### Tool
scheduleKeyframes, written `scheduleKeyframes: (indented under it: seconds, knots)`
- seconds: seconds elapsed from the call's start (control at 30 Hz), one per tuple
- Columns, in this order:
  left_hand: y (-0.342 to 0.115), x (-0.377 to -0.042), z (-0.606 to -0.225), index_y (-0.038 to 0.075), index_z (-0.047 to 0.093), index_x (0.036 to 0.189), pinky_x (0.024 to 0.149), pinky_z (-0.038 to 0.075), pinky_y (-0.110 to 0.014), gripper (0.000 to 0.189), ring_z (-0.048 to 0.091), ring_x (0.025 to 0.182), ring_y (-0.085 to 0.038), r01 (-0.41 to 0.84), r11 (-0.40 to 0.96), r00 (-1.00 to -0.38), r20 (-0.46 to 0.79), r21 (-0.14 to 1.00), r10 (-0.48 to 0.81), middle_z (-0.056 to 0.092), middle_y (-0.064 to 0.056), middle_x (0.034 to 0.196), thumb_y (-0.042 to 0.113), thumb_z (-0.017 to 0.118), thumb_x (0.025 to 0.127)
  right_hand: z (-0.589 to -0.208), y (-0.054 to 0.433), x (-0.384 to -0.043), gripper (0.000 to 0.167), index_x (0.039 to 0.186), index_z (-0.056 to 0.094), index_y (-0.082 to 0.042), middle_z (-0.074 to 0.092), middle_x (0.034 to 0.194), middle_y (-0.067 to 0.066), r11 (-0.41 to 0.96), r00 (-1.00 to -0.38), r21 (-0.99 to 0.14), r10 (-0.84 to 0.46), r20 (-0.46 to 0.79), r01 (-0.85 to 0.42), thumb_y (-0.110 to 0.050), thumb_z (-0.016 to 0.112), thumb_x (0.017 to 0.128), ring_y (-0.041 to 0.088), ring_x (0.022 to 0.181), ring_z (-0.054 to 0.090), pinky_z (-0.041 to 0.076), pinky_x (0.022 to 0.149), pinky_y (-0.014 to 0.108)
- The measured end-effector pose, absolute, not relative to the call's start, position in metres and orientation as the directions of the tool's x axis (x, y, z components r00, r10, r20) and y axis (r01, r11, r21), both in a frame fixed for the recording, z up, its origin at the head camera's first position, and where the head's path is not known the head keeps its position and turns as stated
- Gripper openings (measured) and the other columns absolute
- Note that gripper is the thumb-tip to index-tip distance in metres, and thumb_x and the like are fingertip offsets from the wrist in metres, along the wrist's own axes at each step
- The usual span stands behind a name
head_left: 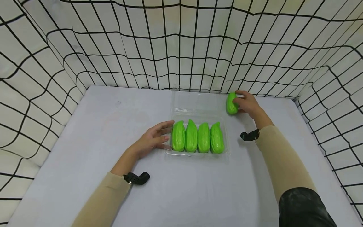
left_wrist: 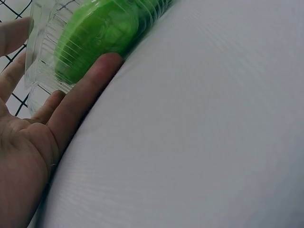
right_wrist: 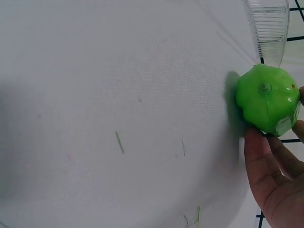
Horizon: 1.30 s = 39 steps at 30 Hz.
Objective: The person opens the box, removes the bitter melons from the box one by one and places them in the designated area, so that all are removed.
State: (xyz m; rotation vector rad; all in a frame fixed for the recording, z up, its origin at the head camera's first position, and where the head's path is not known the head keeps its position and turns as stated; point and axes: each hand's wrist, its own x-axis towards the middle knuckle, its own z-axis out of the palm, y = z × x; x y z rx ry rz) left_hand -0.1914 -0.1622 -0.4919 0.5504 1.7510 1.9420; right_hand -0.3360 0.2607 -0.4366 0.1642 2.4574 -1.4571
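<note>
A clear plastic box (head_left: 198, 155) with its lid (head_left: 198, 100) folded back lies on the table. Several ribbed green gourds stand side by side in it, among them the leftmost green gourd (head_left: 178, 136). Beside the box's left wall is my left hand (head_left: 150, 141), its fairly straight fingers spread against the plastic. The left wrist view shows one finger (left_wrist: 88, 92) low along the wall, near the tabletop. My right hand (head_left: 247, 103) pinches another green gourd (head_left: 231, 103) just right of the lid. In the right wrist view that gourd (right_wrist: 267, 97) shows its stem end, with fingertips around its side.
Black wire mesh (head_left: 187, 60) backed by white sheeting borders the table at the back and both sides. White cloth (head_left: 181, 192) covers the tabletop. Thin green scraps (right_wrist: 119, 142) lie on it in the right wrist view.
</note>
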Motion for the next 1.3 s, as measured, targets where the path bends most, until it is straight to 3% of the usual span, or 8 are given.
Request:
scheduleKeyframes:
  seconds: [0.2,0.5,0.8,1.0,1.13,1.3]
  knots:
    - [-0.16,-0.193,-0.491,0.01,0.03,0.156,0.091,0.058,-0.05,0.063,0.029,0.147,-0.035,-0.067,-0.078,-0.812,-0.008,0.995,0.584,0.029,-0.009,0.162,0.011,0.058,0.099,-0.436,0.262,-0.338,0.063,0.156,0.033,-0.016,0.038,0.156,0.018,0.467,-0.967,-0.854,0.004,-0.257,0.228,-0.022,0.059,0.099,0.034,0.13,0.05,0.054,0.098,0.048]
    - [-0.163,-0.19,-0.495,0.012,0.031,0.156,0.091,0.058,-0.049,0.062,0.03,0.147,-0.033,-0.074,-0.05,-0.818,-0.032,0.996,0.574,0.031,-0.006,0.161,0.009,0.056,0.1,-0.438,0.256,-0.338,0.06,0.154,0.038,-0.013,0.04,0.155,0.019,0.57,-0.977,-0.8,0.026,-0.212,0.189,-0.024,0.058,0.099,0.034,0.132,0.048,0.054,0.097,0.047]
    - [-0.163,-0.191,-0.497,0.01,0.031,0.156,0.091,0.057,-0.049,0.062,0.029,0.148,-0.033,-0.08,-0.064,-0.819,-0.029,0.995,0.574,0.03,-0.007,0.162,0.008,0.056,0.099,-0.435,0.256,-0.34,0.058,0.155,0.037,-0.013,0.039,0.155,0.019,0.524,-0.964,-0.82,0.009,-0.266,0.231,-0.019,0.055,0.1,0.033,0.132,0.047,0.051,0.101,0.05]
    - [-0.164,-0.192,-0.494,0.012,0.032,0.156,0.091,0.057,-0.05,0.062,0.027,0.148,-0.034,-0.074,-0.07,-0.813,-0.019,0.995,0.582,0.028,-0.007,0.162,0.009,0.057,0.099,-0.436,0.257,-0.341,0.058,0.155,0.037,-0.016,0.038,0.156,0.017,0.517,-0.961,-0.824,-0.006,-0.276,0.234,-0.024,0.056,0.101,0.031,0.133,0.046,0.052,0.101,0.047]
    - [-0.164,-0.192,-0.492,0.011,0.031,0.156,0.091,0.057,-0.051,0.063,0.028,0.148,-0.035,-0.066,-0.07,-0.815,-0.013,0.995,0.58,0.029,-0.008,0.162,0.01,0.057,0.099,-0.436,0.257,-0.337,0.059,0.154,0.038,-0.017,0.039,0.156,0.017,0.521,-0.972,-0.829,0.009,-0.234,0.204,-0.03,0.057,0.1,0.032,0.131,0.047,0.051,0.102,0.047]
    - [-0.164,-0.192,-0.492,0.009,0.029,0.156,0.089,0.058,-0.052,0.064,0.031,0.146,-0.037,-0.076,-0.08,-0.812,-0.015,0.994,0.583,0.031,-0.011,0.16,0.009,0.057,0.099,-0.432,0.255,-0.324,0.056,0.151,0.044,-0.019,0.038,0.158,0.011,0.597,-0.993,-0.794,0.071,-0.093,0.117,-0.035,0.057,0.099,0.033,0.142,0.038,0.04,0.111,0.054]
